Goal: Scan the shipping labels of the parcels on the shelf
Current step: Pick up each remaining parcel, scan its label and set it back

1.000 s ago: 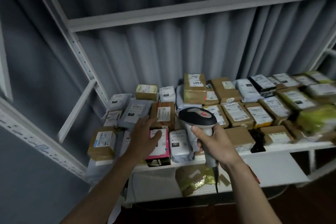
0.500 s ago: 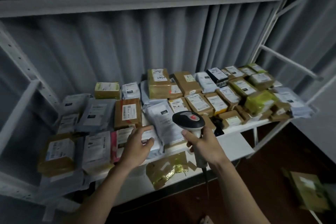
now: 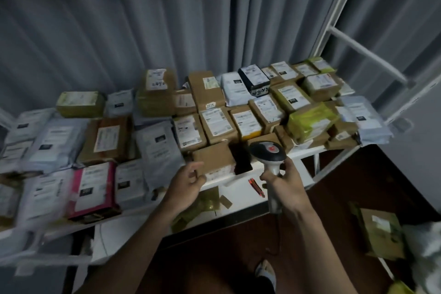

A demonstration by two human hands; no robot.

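Several labelled parcels cover the white shelf (image 3: pixel 303 150): brown boxes, grey mailer bags and a pink parcel (image 3: pixel 91 192). My right hand (image 3: pixel 287 184) grips the handle of a grey barcode scanner (image 3: pixel 268 153) with a red button, its head above the shelf's front edge. My left hand (image 3: pixel 187 182) hovers with loosely curled fingers just in front of a brown box (image 3: pixel 213 159) at the front edge and holds nothing; whether it touches the box is unclear. A black parcel (image 3: pixel 242 159) lies between that box and the scanner.
A grey curtain hangs behind the shelf. A lower white shelf (image 3: pixel 241 200) carries a crumpled yellowish wrapper (image 3: pixel 202 205) and a red-black item (image 3: pixel 256 187). On the dark floor at right lie a brown box (image 3: pixel 379 231) and a white bag (image 3: pixel 427 253). White frame bars (image 3: pixel 365 52) stand at right.
The view has swung right along the shelf. Both hands moved right: the left hand left the pink and white parcels and now sits by the brown box, while the scanner is further right.
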